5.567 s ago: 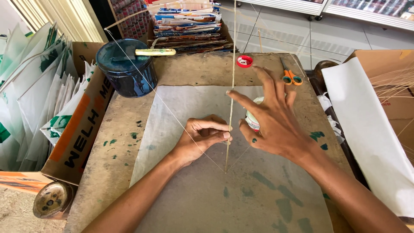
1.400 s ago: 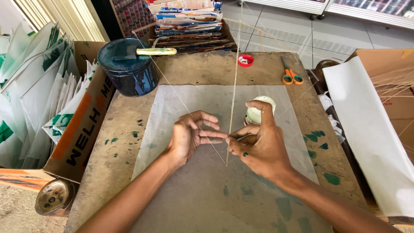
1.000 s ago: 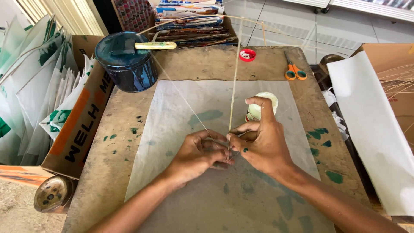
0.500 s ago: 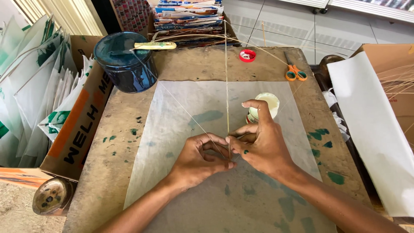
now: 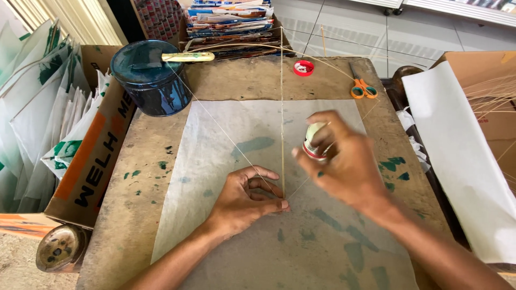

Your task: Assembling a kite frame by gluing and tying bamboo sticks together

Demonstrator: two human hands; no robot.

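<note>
The left hand (image 5: 244, 201) rests on a translucent paper sheet (image 5: 215, 177) spread over the worn wooden table (image 5: 129, 198), its thumb and forefinger pressed together on the near end of a thin straight bamboo stick (image 5: 281, 107), while the other fingers curl loosely above the paper. The stick runs from that pinch straight toward the far edge of the table, where it meets a second, bowed stick (image 5: 236, 45) arching left and right in front of a stack of printed papers (image 5: 231, 24). A fine thread (image 5: 215, 126) stretches diagonally from the far left, near the dark blue tin (image 5: 150, 80), down to the pinched point. The right hand (image 5: 344, 164) hovers just right of the stick, raised a little off the sheet, its fingers closed around a small spool of thread (image 5: 313, 142) with a pale top and a red band; the forefinger and thumb reach toward the left, slightly blurred, and a short length of thread leads from them down to the left hand's fingertips. A pale-handled tool (image 5: 188, 56) lies across the tin's lid. On the far side of the table sit a small red cap (image 5: 303, 67) and orange-handled scissors (image 5: 363, 86). A cardboard box (image 5: 97, 166) of folded white and green paper stands to the left, and a large white sheet (image 5: 457, 161) lies to the right, beside loose thin sticks (image 5: 492, 88).
</note>
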